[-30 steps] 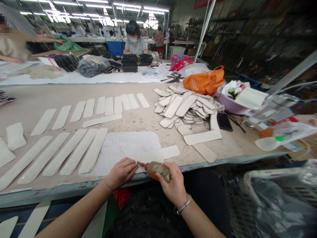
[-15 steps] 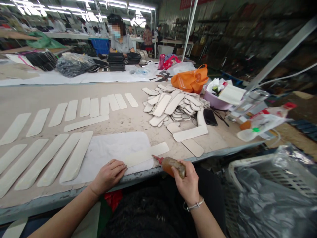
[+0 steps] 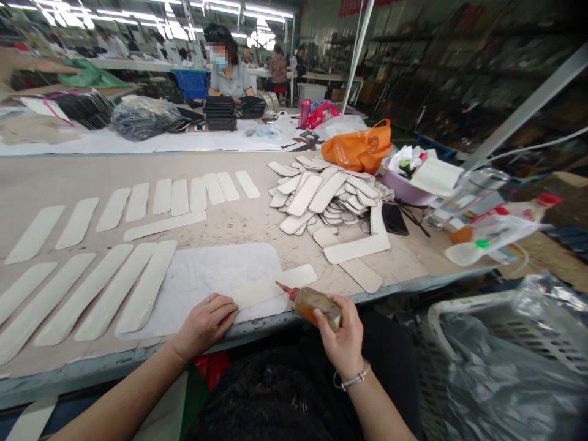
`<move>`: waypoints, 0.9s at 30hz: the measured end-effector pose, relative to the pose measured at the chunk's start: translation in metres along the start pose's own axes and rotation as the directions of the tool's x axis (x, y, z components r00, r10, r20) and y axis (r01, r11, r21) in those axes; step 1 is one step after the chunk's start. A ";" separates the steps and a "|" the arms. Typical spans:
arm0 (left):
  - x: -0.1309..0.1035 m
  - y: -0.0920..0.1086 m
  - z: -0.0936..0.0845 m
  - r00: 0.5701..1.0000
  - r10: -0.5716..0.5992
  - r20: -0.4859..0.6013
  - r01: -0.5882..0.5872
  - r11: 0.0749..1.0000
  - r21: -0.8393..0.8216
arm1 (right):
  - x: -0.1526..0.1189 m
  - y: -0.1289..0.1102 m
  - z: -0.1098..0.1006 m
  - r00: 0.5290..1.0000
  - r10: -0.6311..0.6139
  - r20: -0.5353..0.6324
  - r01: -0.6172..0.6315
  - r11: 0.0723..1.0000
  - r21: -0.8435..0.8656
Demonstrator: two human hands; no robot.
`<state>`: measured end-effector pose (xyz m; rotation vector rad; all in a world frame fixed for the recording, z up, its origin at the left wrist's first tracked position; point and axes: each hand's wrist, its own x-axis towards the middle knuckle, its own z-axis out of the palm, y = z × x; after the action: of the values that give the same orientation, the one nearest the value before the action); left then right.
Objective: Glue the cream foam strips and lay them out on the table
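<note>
In my right hand is a squeeze bottle of amber liquid, fingers wrapped round its base. Its red nozzle points left, with the tip over a long cream strip; whether it touches, I cannot tell. My left hand pinches the strip's left end, fingers close together. Beneath the strip lies a white sheet near the table edge. Several similar cream strips are laid out in rows on the left.
A heap of dark-edged pale pieces lies beyond the strip, near an L-shaped piece and a black phone. Behind are an orange bag and a purple basin. A white crate stands right; a co-worker sits opposite.
The bottle in my right hand has shifted slightly left, its nozzle tip moving along the strip. My left hand keeps its place at the strip's end. The whole view has shifted a little.
</note>
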<state>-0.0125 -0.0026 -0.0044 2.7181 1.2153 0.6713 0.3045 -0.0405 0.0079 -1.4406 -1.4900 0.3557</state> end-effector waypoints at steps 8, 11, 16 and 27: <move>0.003 0.002 -0.002 1.000 -0.011 0.005 0.011 1.000 -0.003 | -0.006 -0.019 0.032 0.976 -0.084 0.200 0.072 0.995 0.069; 0.002 0.002 -0.001 1.000 -0.005 0.004 0.005 1.000 -0.008 | 0.000 -0.004 0.017 0.992 -0.038 0.119 0.041 0.999 -0.026; -0.001 -0.001 0.003 1.000 -0.009 0.009 0.009 1.000 -0.011 | 0.008 0.024 -0.013 0.995 0.035 -0.098 -0.054 0.979 -0.199; -0.001 -0.005 0.005 1.000 0.014 -0.017 -0.014 1.000 0.024 | 0.022 0.039 -0.014 0.960 0.142 -0.240 -0.184 0.969 -0.163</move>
<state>-0.0143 0.0002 -0.0107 2.7482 1.2170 0.6879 0.3428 -0.0173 -0.0067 -1.6980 -1.2476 0.1483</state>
